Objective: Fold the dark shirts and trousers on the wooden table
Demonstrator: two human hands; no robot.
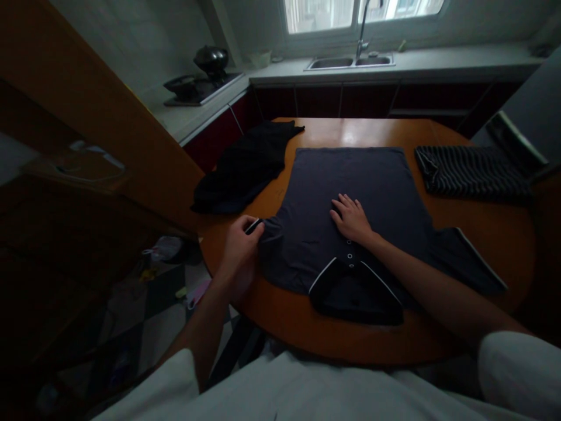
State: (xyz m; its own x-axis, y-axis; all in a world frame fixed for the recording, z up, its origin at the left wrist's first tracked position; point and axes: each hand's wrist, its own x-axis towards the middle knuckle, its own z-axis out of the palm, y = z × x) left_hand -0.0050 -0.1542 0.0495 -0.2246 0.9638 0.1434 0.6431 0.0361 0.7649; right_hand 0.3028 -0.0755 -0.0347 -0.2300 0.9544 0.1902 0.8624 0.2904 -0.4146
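Grey polo shirt (311,210), spread front upward on the wooden surface (307,342), its dark, white-edged collar (356,307) toward the person and its hem toward the far side. Left hand (240,240): pinching the edge of the near-left sleeve (272,229) between thumb and fingers. Right hand (352,219): palm down on the shirt front, fingers slightly spread, grasping nothing, just beyond the buttons (349,256). The opposite sleeve (467,260) extends to the right. To the left lies a heap of black cloth (252,166); to the right, a folded striped cloth (471,172). Beyond stand a stove (204,93), bearing a metal pot (211,60), and a double sink (332,63) below a window (322,16).
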